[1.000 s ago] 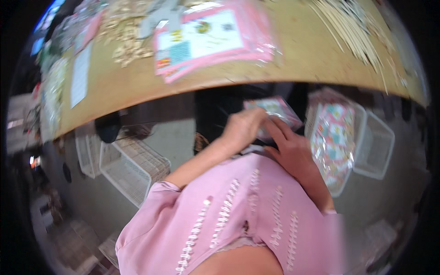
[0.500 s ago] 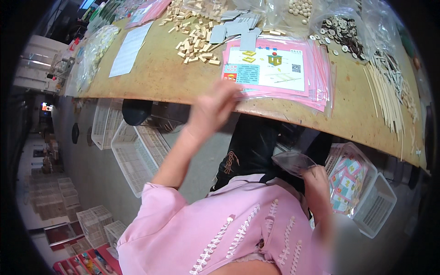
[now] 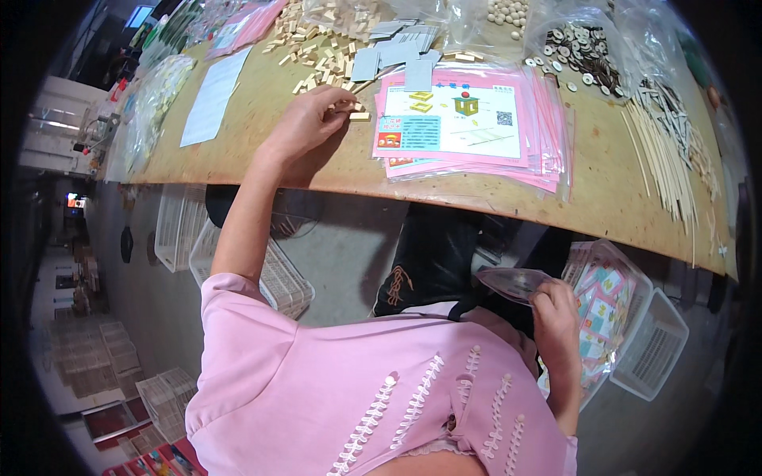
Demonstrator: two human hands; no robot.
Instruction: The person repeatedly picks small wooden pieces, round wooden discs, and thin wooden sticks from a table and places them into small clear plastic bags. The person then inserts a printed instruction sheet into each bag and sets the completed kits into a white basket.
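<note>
At the near edge of a loose heap of small wooden blocks (image 3: 325,65), my left hand (image 3: 311,120) reaches down with curled fingers. Its fingertips close on a wooden block (image 3: 344,105), partly hidden by the fingers. Low by my lap, my right hand (image 3: 553,316) grips the edge of a clear plastic bag (image 3: 514,283), which hangs toward my knees with its mouth apart. Right of my left hand lies a stack of pink-bordered printed cards in clear bags (image 3: 452,119).
Grey rectangular pieces (image 3: 397,52) lie behind the stack. Round wooden discs (image 3: 586,55), thin sticks (image 3: 655,155) and wooden beads (image 3: 506,11) spread to the right. A white paper sheet (image 3: 214,97) lies at left. A crate of filled bags (image 3: 607,305) stands beside my right hand.
My left hand has moved left and away from me, from the near edge of the card stack to the wooden blocks. My right hand stays low with the plastic bag.
</note>
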